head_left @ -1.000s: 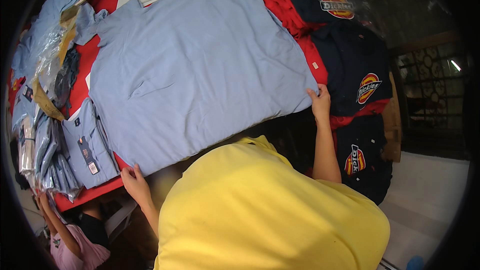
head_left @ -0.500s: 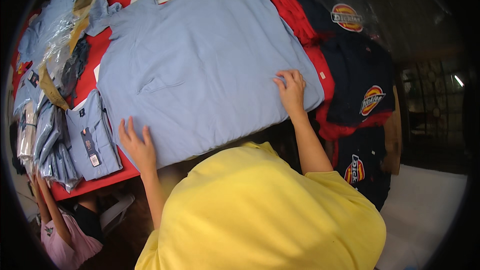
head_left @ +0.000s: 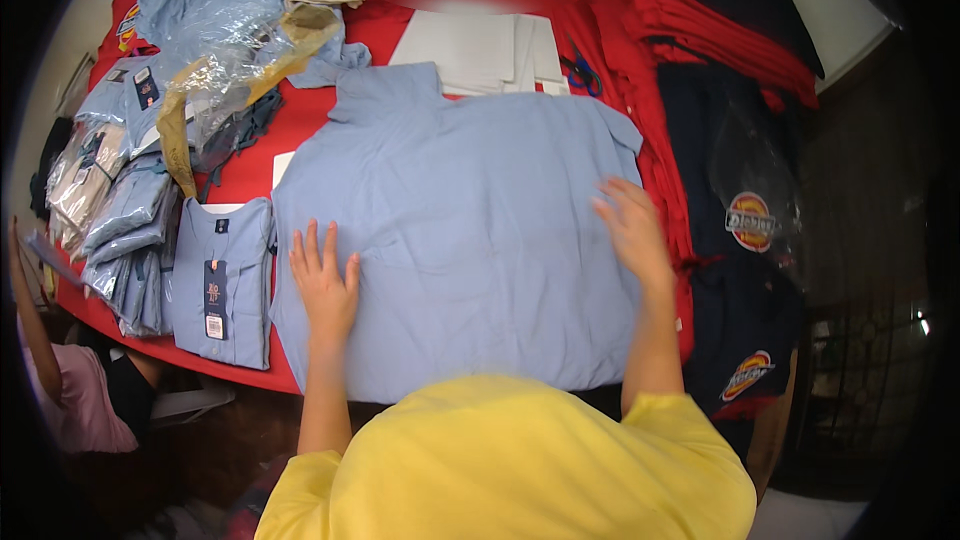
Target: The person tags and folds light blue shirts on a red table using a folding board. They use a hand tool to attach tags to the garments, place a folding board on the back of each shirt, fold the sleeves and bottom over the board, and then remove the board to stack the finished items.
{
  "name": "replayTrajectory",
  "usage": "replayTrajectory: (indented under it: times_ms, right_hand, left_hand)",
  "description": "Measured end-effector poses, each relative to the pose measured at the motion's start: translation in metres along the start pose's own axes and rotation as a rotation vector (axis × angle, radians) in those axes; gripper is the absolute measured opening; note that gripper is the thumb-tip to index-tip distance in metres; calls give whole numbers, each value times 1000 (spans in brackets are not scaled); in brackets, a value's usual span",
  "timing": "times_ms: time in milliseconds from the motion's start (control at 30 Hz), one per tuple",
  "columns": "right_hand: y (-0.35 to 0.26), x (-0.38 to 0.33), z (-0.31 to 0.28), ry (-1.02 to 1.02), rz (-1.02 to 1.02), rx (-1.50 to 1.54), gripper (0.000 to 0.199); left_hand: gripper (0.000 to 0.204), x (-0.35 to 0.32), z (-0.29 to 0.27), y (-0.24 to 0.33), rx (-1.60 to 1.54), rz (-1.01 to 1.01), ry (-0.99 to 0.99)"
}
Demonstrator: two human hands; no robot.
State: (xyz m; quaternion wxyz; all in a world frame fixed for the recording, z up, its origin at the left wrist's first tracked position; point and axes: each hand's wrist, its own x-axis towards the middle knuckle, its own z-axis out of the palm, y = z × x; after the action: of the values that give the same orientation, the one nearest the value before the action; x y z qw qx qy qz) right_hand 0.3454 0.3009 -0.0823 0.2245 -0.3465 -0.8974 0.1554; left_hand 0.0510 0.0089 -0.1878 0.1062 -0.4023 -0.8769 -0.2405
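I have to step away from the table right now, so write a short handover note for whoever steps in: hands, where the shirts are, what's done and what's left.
Left hand: open, flat on the lower left of the light blue shirt.
Right hand: open, flat on its right side.
The shirt lies spread flat, collar away from the person, on the red table cover.
Done: a folded blue shirt with a tag lies at its left, beside bagged ones.
Left: this shirt shows no fold yet; folding it looks like the likely next step.
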Motion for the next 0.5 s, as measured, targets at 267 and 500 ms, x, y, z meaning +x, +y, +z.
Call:
replayTrajectory:
  times_ms: [267,500]
  right_hand:
    - [-49,256,189,30,-255,-253,49]
    - [-47,269,234,34,-297,-430,40]
  left_hand:
    - [56,17,4,13,75,-68,-117]
    - [55,14,2,15,64,-96,-108]
